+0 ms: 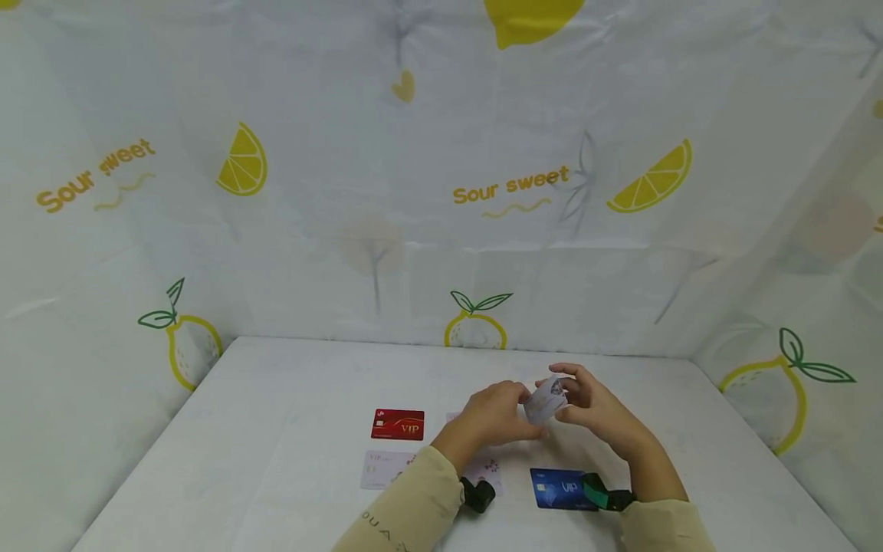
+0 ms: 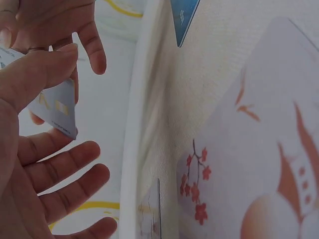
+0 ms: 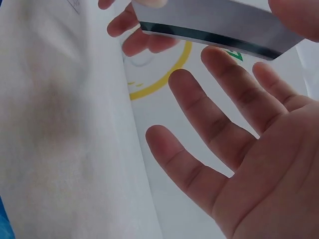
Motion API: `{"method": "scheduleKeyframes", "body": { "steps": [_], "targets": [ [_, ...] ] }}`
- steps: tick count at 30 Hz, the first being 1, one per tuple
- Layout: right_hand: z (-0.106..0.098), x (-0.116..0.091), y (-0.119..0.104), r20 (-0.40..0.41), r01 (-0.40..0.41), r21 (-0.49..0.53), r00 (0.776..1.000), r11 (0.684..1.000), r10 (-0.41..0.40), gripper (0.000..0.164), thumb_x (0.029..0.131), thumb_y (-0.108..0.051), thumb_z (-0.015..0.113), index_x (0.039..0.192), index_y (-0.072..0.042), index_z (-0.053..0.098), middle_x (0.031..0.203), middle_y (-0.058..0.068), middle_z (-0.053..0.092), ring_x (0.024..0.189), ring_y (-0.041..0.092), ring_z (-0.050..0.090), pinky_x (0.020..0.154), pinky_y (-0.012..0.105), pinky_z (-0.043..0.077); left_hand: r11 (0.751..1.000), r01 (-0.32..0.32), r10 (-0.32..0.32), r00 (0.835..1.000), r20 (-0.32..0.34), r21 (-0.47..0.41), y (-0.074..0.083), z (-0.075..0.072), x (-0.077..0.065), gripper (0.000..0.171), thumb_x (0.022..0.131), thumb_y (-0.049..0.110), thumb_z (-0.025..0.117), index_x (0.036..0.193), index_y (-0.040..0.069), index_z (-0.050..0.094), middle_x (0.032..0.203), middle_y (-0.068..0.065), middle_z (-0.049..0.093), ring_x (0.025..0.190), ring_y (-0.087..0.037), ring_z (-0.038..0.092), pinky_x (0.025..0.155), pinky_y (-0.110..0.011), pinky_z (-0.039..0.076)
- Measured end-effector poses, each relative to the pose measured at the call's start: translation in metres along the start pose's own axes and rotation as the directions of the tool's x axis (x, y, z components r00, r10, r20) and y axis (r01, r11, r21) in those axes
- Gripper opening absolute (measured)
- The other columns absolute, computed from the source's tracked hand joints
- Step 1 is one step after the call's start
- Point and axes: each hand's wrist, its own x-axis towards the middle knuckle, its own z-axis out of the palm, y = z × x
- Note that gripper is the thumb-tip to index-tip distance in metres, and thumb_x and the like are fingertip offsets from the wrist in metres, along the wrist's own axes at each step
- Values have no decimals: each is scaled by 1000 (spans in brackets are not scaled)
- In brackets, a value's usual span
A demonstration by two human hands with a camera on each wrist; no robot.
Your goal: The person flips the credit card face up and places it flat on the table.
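Note:
A light grey-white card (image 1: 545, 400) is held up above the table between both hands. My left hand (image 1: 493, 414) pinches one end between thumb and index finger, its other fingers spread apart. At the opposite end my right hand (image 1: 595, 410) holds the card with its thumb on the face, the remaining fingers loosely extended. In the right wrist view, a dark stripe runs along the long edge of the card (image 3: 214, 27). A gold chip mark shows on the card (image 2: 60, 107) in the left wrist view. Below the right wrist lies a blue VIP card (image 1: 555, 489), partly covered by a strap.
On the white table (image 1: 276, 445) lie a red VIP card (image 1: 398, 425) and a pale pink VIP card (image 1: 383, 469). Another pale card (image 1: 494, 469) with red blossoms is mostly hidden under the left arm. One more pale card (image 1: 451, 416) peeks out behind the left hand.

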Motion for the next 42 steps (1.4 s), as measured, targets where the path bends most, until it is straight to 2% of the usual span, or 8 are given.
{"method": "scheduleKeyframes", "body": {
  "steps": [4,9,16,20,27,30,37,42],
  "targets": [
    [0,-1,1,-1,2,-24,1000,1000,-2,69,84,-6,69,145,-17,39,144,18,50,125,30,53,87,33,52,998,-9,9,1000,2,63,-1,1,0,58,74,54,80,118,19,66,97,11,61,80,-5,53,73,-26,49],
    [0,-1,2,-10,-4,-136,1000,991,3,63,81,-12,77,138,-13,50,139,17,54,119,32,56,87,34,52,996,3,-4,1000,5,94,-1,3,0,58,73,53,81,118,19,66,97,10,60,80,-6,52,73,-26,48],
    [-4,-1,5,-47,-105,-299,994,948,95,62,80,-21,78,135,-10,54,136,14,58,126,39,51,94,60,46,997,32,-33,999,11,76,-3,4,-1,57,73,50,82,118,19,66,99,10,60,82,-7,51,76,-27,47],
    [-3,0,8,-52,-142,-347,990,927,132,62,79,-24,79,135,-8,55,136,15,58,129,41,48,98,67,40,995,23,-24,1000,6,93,-3,4,-1,56,74,50,82,117,19,65,99,10,59,82,-8,50,76,-27,45],
    [0,3,13,-49,-163,-425,986,890,157,65,78,-28,81,135,-8,56,138,20,56,131,45,46,101,69,36,984,-6,7,1000,-9,178,-4,5,-1,59,76,54,79,121,20,65,113,9,60,93,-10,51,89,-33,48],
    [1,3,15,-50,-177,-446,984,878,173,64,76,-29,82,132,-10,59,137,19,56,132,46,44,101,69,35,981,-1,2,1000,-6,192,-3,5,0,59,75,55,79,122,21,65,116,9,60,100,-11,53,94,-35,48],
    [4,2,20,-69,-245,-460,968,853,241,62,71,-29,87,126,-15,62,139,21,53,133,49,41,101,70,33,966,6,-12,1000,24,257,-5,11,0,57,74,55,80,118,23,66,119,7,58,109,-14,52,96,-38,46],
    [4,3,28,-88,-254,-484,966,837,242,62,70,-28,88,125,-15,63,142,22,50,132,48,42,101,70,33,953,12,-26,999,42,304,-6,12,-2,55,73,56,80,115,22,67,117,6,58,108,-17,51,95,-42,45]
  ]
}}
